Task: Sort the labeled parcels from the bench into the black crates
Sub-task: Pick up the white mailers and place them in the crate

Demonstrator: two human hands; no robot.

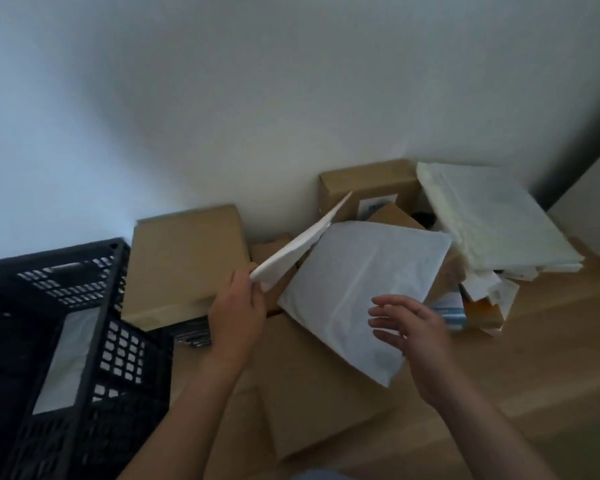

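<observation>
My left hand (236, 313) grips the lower corner of a thin white envelope (298, 242), held edge-on and tilted up toward the wall. My right hand (409, 329) hovers open, fingers spread, over the lower right edge of a grey-white poly mailer (357, 285) that lies on brown parcels. Black crates (94, 327) stand at the left, with a white parcel (66, 355) lying inside the nearer one.
A flat brown parcel (184, 265) leans beside the crates. A brown box (368, 188) stands against the wall. A pale green-white mailer (492, 216) tops a heap of small parcels at right. Large brown envelopes (312, 403) cover the wooden bench (551, 358).
</observation>
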